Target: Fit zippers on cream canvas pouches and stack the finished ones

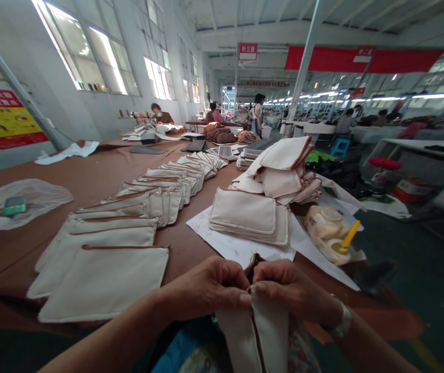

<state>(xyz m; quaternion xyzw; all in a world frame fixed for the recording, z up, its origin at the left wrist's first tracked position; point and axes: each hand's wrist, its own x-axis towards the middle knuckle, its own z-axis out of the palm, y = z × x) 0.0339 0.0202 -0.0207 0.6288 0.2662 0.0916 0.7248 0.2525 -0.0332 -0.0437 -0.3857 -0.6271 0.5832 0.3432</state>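
Low in the middle of the view, a cream fabric pouch piece (270, 331) with brown edging hangs over my lap. My left hand (218, 282) pinches its top edge between thumb and fingers. Close beside it, my right hand (284, 285) grips the same edge from the other side. A dark brown bit of the piece sticks up between the hands. Just beyond them, a stack of cream pouches (245, 212) lies on white paper (202, 228). Left of my hands, a long overlapping row of brown-edged pouches (109, 280) covers part of the brown table (191, 254).
A taller pile of pouches (284, 160) stands behind the stack. To the right sits a plastic glue bottle (325, 223) by a tub with a yellow stick (349, 235). A clear plastic bag (43, 194) lies at far left. Several people work farther back.
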